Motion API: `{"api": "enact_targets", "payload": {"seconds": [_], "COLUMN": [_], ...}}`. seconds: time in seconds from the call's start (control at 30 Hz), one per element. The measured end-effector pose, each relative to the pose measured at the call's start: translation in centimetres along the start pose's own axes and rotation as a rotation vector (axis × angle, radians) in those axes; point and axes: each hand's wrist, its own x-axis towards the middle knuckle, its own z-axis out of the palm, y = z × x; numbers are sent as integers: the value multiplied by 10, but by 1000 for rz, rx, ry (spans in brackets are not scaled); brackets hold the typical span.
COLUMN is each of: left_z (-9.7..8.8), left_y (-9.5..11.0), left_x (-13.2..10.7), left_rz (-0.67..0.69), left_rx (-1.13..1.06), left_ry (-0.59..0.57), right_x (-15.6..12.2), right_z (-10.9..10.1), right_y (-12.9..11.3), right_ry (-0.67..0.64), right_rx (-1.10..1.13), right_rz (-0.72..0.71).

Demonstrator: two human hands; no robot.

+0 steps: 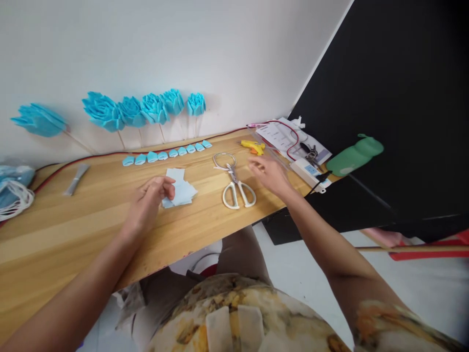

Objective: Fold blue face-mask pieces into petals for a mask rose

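My left hand (151, 194) is at the left edge of a small pile of pale blue paper pieces (182, 191). Its thumb and fingers are curled together, and anything between them is hidden. Over the right part of the table, my right hand (270, 172) has its fingers loosely bent and apart, with nothing visible in them. Just beyond it lies a yellow glue gun (252, 146). Scissors with white handles (234, 188) lie between my hands, their blades pointing at a ring-shaped roll of tape (224, 160). Behind the paper runs a row of several folded blue petals (162, 156).
Several blue flowers on sticks (154, 108) lean on the wall. A grey bundle of thin strips (76, 179) and a white cord coil (16, 199) lie left. At right are printed papers (282, 137), keys (311, 155), a power strip (310, 173) and a green bottle (353, 157).
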Motion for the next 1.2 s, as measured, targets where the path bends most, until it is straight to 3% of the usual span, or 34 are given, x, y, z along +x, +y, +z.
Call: {"api": "enact_targets", "payload": {"seconds": [0.07, 0.17, 0.33, 0.57, 0.7, 0.8, 0.9, 1.03, 1.2], "left_z": [-3, -7, -11, -14, -15, -14, -13, -12, -9], "left_y": [-1, -2, -1, -6, -8, -5, -3, -5, -5], "left_x": [0, -1, -1, 0, 0, -1, -1, 0, -2], "left_rz": [19, 31, 42, 40, 24, 8, 11, 0, -6], "left_rx": [-1, 19, 56, 138, 119, 77, 49, 23, 8], "left_ry": [-16, -24, -4, -5, -14, -9, 3, 3, 13], "right_x": [24, 57, 89, 97, 99, 86, 52, -6, -41], "right_z": [8, 27, 56, 76, 71, 50, 25, 10, 24], "right_y": [-6, -16, -23, -21, -23, -25, -30, -42, -59], "right_ry": [-66, -278, -513, -430, -352, -246, -125, -252, -319], "right_rx": [-36, -121, -267, -360, -326, -243, -225, -427, -625], "right_rz": [-142, -314, -244, -198, -189, -233, -215, -28, 39]}}
